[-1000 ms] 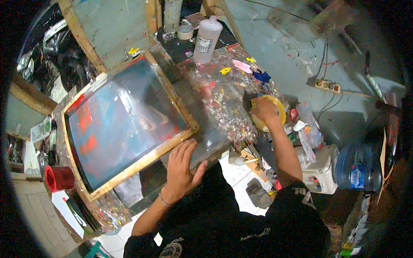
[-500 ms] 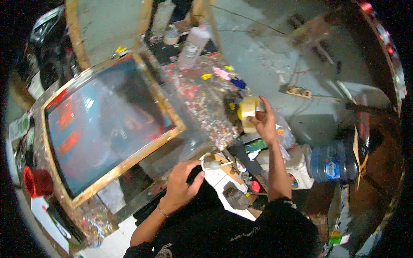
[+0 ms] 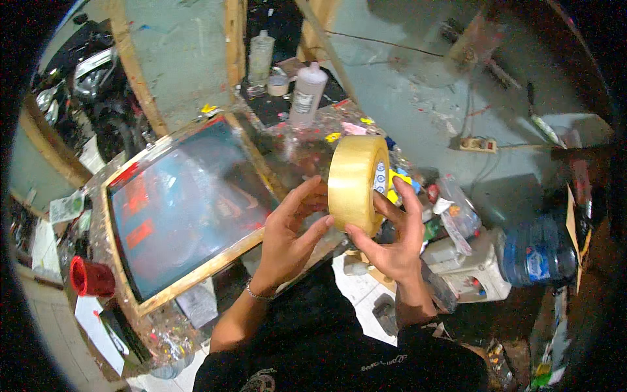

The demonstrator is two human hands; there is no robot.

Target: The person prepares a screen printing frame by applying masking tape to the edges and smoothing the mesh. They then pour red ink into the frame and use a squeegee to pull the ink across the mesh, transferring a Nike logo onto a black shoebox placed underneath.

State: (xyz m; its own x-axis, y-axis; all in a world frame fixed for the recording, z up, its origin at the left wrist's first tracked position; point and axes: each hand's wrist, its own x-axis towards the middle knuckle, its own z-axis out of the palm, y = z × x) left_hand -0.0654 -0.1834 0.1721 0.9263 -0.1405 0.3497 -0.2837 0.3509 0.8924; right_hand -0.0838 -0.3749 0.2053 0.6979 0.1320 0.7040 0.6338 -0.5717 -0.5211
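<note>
A wide roll of clear yellowish packing tape [image 3: 353,179] is held upright in front of me. My right hand [image 3: 398,245] grips it from the right, its thumb on the lower edge and fingers at the core side. Close by on the left, my left hand [image 3: 287,235] has its fingers apart and curved toward the roll. Its thumb tip is at the tape's edge; whether it touches I cannot tell. Beyond the left hand lies a wood-framed printing screen [image 3: 189,209] with blue-grey mesh and red patches.
Plastic bottles [image 3: 307,95] stand at the back of the paint-stained table. A red cup [image 3: 91,276] sits left of the screen. On the right are a white jerrycan [image 3: 480,268], a blue water jug [image 3: 539,251] and a power strip [image 3: 478,144].
My right hand has brought the tape roll from the right side of the table nearer to me. My left hand has risen toward it. The view has shifted slightly.
</note>
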